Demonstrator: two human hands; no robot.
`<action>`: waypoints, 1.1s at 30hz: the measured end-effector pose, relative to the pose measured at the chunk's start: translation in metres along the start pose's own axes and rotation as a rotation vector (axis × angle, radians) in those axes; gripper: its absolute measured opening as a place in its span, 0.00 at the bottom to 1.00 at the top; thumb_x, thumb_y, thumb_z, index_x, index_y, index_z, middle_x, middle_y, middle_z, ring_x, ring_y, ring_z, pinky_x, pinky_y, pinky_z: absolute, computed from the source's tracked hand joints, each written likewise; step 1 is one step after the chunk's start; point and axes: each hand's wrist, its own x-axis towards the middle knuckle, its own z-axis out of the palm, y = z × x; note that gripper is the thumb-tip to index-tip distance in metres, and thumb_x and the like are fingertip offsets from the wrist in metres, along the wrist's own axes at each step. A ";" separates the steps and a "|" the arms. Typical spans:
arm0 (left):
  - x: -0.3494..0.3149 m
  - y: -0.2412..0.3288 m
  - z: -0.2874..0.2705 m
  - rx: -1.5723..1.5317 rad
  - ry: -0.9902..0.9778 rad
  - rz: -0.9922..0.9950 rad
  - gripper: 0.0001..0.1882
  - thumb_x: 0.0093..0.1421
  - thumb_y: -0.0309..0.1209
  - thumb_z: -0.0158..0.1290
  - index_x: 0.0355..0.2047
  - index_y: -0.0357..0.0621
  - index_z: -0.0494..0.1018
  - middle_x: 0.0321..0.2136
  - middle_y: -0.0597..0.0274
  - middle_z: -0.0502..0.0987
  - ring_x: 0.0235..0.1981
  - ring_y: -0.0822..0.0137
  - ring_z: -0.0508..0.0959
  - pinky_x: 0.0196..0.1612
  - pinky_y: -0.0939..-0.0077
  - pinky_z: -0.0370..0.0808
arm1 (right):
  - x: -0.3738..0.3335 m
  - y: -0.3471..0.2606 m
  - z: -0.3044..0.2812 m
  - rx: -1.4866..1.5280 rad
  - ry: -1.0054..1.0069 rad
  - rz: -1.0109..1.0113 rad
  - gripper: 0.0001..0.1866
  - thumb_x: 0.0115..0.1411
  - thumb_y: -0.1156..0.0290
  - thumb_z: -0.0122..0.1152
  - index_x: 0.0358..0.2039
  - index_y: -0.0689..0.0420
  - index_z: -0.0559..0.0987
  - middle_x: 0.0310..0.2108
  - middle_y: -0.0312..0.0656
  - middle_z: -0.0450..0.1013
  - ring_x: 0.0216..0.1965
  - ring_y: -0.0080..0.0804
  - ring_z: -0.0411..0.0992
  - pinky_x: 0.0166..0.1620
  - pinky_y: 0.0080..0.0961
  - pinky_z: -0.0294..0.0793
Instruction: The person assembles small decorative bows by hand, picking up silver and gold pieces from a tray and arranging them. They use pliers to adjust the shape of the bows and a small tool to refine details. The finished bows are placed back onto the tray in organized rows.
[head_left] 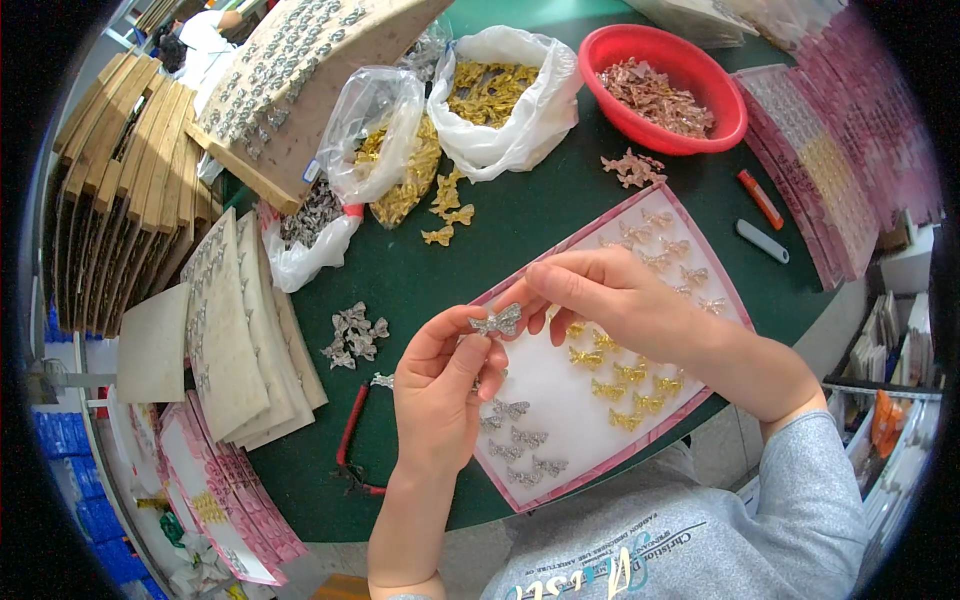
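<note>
My left hand (440, 385) pinches a silver bow ornament (497, 319) between thumb and fingers, above a white board with a pink border (545, 360). My right hand (605, 300) has its fingers closed at the bow's right end; anything between them is hidden. Beneath my hands, the board carries silver bows (528, 437) at the lower left, gold bows (627, 372) on the right and rose-gold bows (655, 260) at the far end. Left of my left hand lies a loose pile of silver bows (355, 335).
Red-handled pliers (352, 425) rest at the left. Behind are bags of gold bows (490, 95) and a red bowl (600, 105) of rose-gold ones. A red tool (760, 200) and grey tool (762, 241) lie right, near stacked pink-edged boards (775, 160). Cardboard panels (225, 330) lean left.
</note>
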 end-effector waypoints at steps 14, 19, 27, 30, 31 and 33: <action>0.000 0.003 -0.003 0.025 -0.002 0.005 0.10 0.57 0.21 0.44 0.39 0.36 0.68 0.23 0.61 0.71 0.21 0.79 0.67 0.21 0.89 0.62 | 0.007 0.006 0.010 -0.676 0.194 -0.686 0.07 0.50 0.76 0.54 0.32 0.58 0.74 0.31 0.38 0.70 0.31 0.29 0.69 0.32 0.20 0.69; -0.001 0.009 -0.010 -0.074 -0.114 -0.115 0.13 0.56 0.22 0.45 0.43 0.37 0.65 0.30 0.60 0.71 0.29 0.76 0.70 0.26 0.86 0.66 | 0.005 0.004 0.009 -1.010 0.164 -0.922 0.10 0.41 0.78 0.59 0.29 0.58 0.73 0.29 0.39 0.70 0.29 0.34 0.68 0.31 0.23 0.70; -0.007 0.048 -0.032 -0.583 0.030 0.037 0.33 0.39 0.09 0.35 0.51 0.33 0.55 0.52 0.46 0.56 0.59 0.54 0.51 0.60 0.61 0.51 | -0.016 0.013 0.011 -1.117 0.122 -0.690 0.11 0.38 0.78 0.58 0.26 0.57 0.74 0.28 0.36 0.70 0.29 0.30 0.68 0.30 0.22 0.70; -0.007 0.054 -0.035 -0.570 0.074 0.110 0.27 0.48 0.08 0.33 0.51 0.31 0.55 0.53 0.43 0.54 0.59 0.54 0.50 0.61 0.64 0.51 | -0.016 0.025 0.013 -1.182 0.075 -0.663 0.12 0.36 0.78 0.57 0.27 0.57 0.75 0.28 0.35 0.70 0.29 0.30 0.68 0.30 0.22 0.70; -0.007 0.054 -0.035 -0.574 0.081 0.128 0.25 0.50 0.09 0.33 0.51 0.31 0.55 0.53 0.43 0.54 0.59 0.54 0.50 0.61 0.66 0.52 | -0.015 0.029 0.015 -1.192 0.064 -0.654 0.13 0.36 0.78 0.57 0.27 0.57 0.75 0.28 0.35 0.70 0.29 0.30 0.69 0.30 0.23 0.70; -0.005 0.052 -0.034 -0.559 0.078 0.156 0.18 0.58 0.15 0.35 0.50 0.30 0.56 0.53 0.42 0.55 0.59 0.55 0.51 0.60 0.71 0.55 | -0.013 0.037 0.015 -1.223 0.054 -0.660 0.13 0.37 0.78 0.59 0.29 0.57 0.75 0.29 0.35 0.71 0.29 0.30 0.68 0.28 0.22 0.69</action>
